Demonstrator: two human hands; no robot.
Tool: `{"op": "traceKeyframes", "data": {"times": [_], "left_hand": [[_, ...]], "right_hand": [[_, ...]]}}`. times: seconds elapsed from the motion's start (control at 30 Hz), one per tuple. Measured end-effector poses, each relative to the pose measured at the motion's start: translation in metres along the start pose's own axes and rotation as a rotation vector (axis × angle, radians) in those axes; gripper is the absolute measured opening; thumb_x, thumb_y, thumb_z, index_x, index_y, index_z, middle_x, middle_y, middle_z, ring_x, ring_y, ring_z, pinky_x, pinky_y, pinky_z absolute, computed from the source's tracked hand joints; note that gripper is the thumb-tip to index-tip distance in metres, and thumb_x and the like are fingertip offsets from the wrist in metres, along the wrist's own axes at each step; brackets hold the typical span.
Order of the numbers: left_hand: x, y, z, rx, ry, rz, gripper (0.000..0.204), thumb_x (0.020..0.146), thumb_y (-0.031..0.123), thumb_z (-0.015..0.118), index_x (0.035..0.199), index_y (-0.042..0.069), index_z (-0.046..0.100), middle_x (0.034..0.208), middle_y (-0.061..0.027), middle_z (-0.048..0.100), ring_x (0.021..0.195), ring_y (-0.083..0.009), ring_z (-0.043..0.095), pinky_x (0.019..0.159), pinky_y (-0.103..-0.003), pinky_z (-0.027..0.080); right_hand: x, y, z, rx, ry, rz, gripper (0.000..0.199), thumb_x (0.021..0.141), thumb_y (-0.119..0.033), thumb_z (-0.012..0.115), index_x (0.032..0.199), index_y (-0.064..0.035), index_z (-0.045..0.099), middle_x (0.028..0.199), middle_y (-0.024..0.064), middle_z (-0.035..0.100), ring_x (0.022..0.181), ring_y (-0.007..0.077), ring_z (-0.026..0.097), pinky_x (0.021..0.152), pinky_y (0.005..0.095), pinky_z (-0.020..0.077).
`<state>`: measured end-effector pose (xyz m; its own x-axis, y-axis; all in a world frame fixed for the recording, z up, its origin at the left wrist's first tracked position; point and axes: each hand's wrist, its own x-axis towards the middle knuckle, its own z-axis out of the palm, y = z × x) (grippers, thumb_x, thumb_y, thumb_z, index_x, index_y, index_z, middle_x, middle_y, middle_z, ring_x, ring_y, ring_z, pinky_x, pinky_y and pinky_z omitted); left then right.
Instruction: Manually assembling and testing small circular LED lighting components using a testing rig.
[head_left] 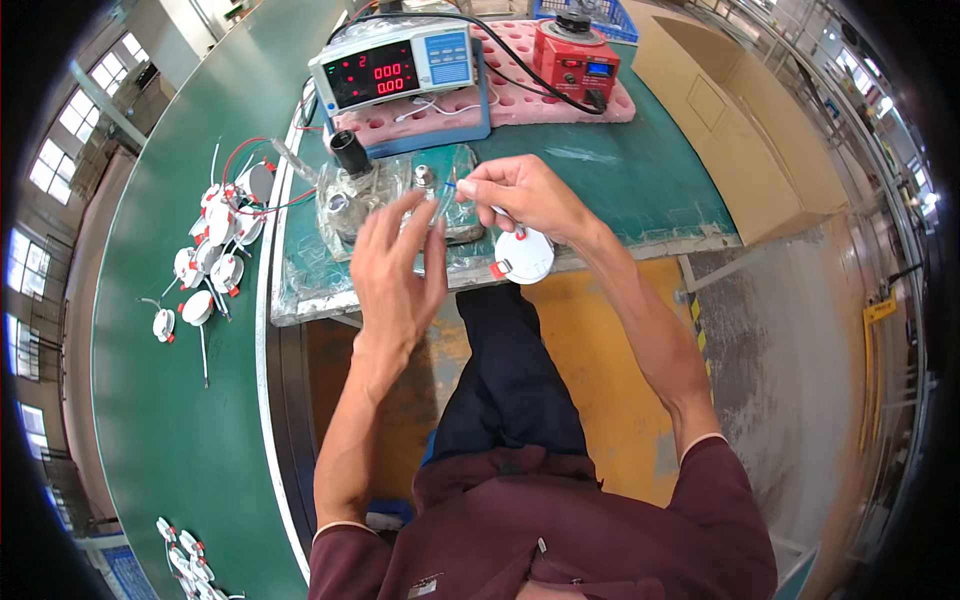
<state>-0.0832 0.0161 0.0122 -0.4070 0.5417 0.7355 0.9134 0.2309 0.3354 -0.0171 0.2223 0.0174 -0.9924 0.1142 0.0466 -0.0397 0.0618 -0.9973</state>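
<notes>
- A small round white lamp unit with red spring clips (522,255) is seen just right of centre in the frame, hanging at the bench edge below the right hand (520,195), apparently by its thin leads.
- It is judged light and rigid, a plastic shell with a smooth face that could slip; the leads look thin and easily strained, so the rim would be the safer place to grip.
- The right hand is closed in a pinch on the lead ends, near a metal post of the test fixture (400,195).
- The left hand (395,265) is held open, fingers spread, gripping nothing, over the fixture's clear cover.
- A digital meter (395,68) and a red dial box (575,58) are placed at the upper centre.
- More lamp units (215,250) are scattered on the green belt (150,400) at the left.
</notes>
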Motion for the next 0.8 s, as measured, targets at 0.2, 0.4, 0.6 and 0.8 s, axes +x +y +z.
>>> {"op": "traceKeyframes", "data": {"times": [0.2,0.4,0.6,0.8], "left_hand": [[-0.049,0.033,0.027,-0.113,-0.22,0.168,0.045,0.078,0.006,0.076,0.123,0.01,0.068,0.135,-0.018,0.056,0.124,-0.039,0.053,0.099,-0.047,0.046],[-0.045,0.02,0.052,-0.114,-0.372,0.199,0.052,0.079,0.003,0.07,0.13,0.01,0.063,0.145,-0.0164,0.048,0.125,-0.0404,0.049,0.103,-0.048,0.042],[-0.051,0.017,0.062,-0.337,-0.363,0.2,0.047,0.079,0.001,0.068,0.125,0.011,0.067,0.139,-0.0176,0.054,0.119,-0.0392,0.052,0.102,-0.046,0.043],[-0.033,0.028,0.09,-0.29,-0.054,-0.015,0.028,0.079,0.005,0.072,0.107,0.008,0.075,0.12,-0.0137,0.065,0.109,-0.0368,0.06,0.086,-0.045,0.046]], "right_hand": [[0.017,0.007,-0.003,0.16,-0.077,0.018,0.029,0.1,-0.026,0.065,0.1,0.0026,0.072,0.072,0.0021,0.065,0.055,0.0047,0.053,0.048,0.0198,0.0388],[0.022,0.014,0.008,0.018,-0.11,0.102,0.029,0.1,-0.026,0.065,0.104,0.0017,0.072,0.074,0.0008,0.064,0.059,0.0049,0.055,0.05,0.0207,0.0423],[0.024,0.022,0.012,-0.087,-0.048,0.195,0.025,0.094,-0.025,0.071,0.09,-0.0005,0.072,0.068,0.0013,0.063,0.052,0.0057,0.051,0.048,0.0216,0.0393],[0.056,0.02,0.013,-0.318,0.083,0.158,0.026,0.086,-0.024,0.074,0.07,-0.0034,0.069,0.06,-0.0005,0.058,0.051,0.0055,0.046,0.047,0.0241,0.034]]}}
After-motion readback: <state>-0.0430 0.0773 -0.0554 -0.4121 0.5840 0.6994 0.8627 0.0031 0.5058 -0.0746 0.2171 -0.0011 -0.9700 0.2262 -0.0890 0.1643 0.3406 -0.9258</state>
